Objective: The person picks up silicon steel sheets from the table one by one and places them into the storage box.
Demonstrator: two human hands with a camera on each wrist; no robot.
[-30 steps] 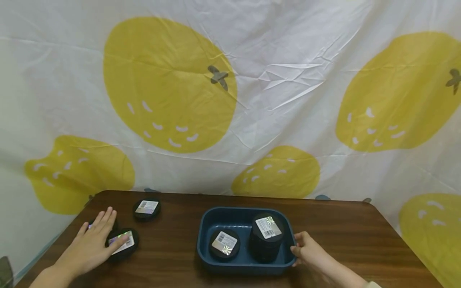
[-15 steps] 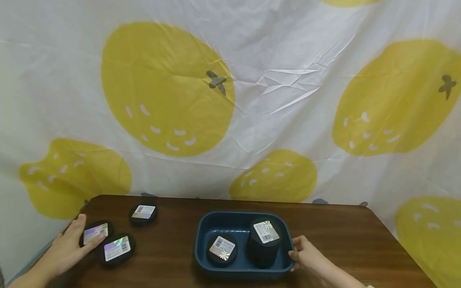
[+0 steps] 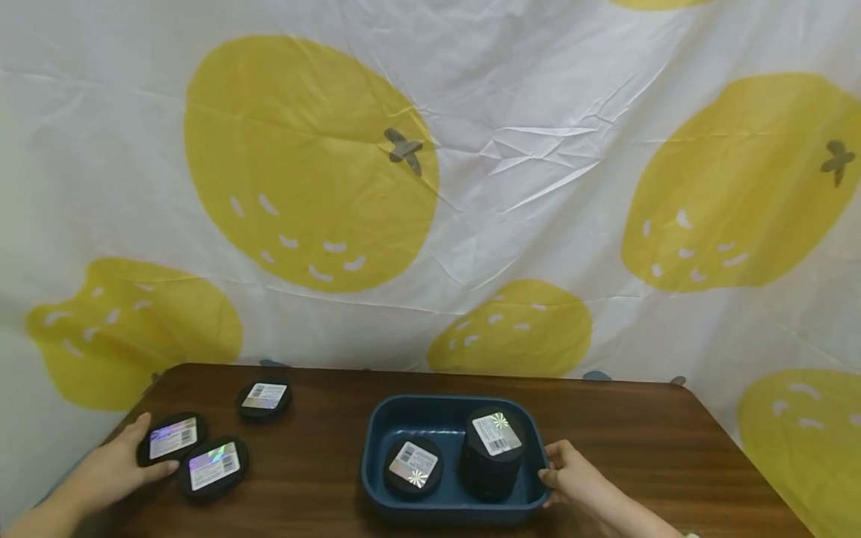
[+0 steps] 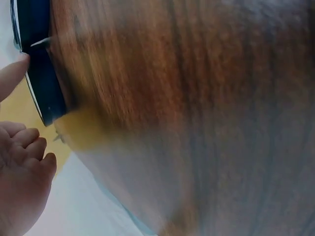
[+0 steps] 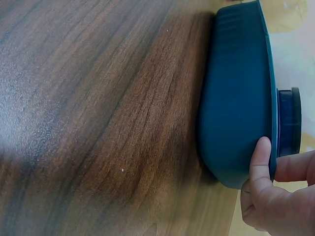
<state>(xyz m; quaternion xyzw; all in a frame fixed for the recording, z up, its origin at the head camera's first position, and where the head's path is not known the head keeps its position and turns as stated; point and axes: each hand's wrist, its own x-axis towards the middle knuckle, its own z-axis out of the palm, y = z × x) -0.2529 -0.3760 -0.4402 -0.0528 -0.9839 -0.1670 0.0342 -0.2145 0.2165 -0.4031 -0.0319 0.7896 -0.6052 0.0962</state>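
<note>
My left hand [image 3: 110,467] is at the left of the table, its thumb and fingers spread around a labelled black disc [image 3: 173,437]. In the left wrist view the thumb [image 4: 14,76] touches or nearly touches the disc's rim, and the other fingers are bent; a firm hold cannot be made out. A second black disc [image 3: 213,468] lies against the first, and a third black disc [image 3: 264,399] sits farther back. My right hand [image 3: 575,476] pinches the right end of a blue tray [image 3: 447,515]. Inside are one black disc [image 3: 413,467] and a taller black stack [image 3: 493,452].
The brown wooden table [image 3: 309,478] carries everything. Behind it hangs a white cloth [image 3: 525,60] printed with yellow fruit. The discs bear silvery barcode labels. Table surface shows between the loose discs and the tray.
My left hand has slid left from over two of the discs to the outer side of the leftmost one, uncovering their labels. My right hand keeps its hold on the tray. The view shifted slightly.
</note>
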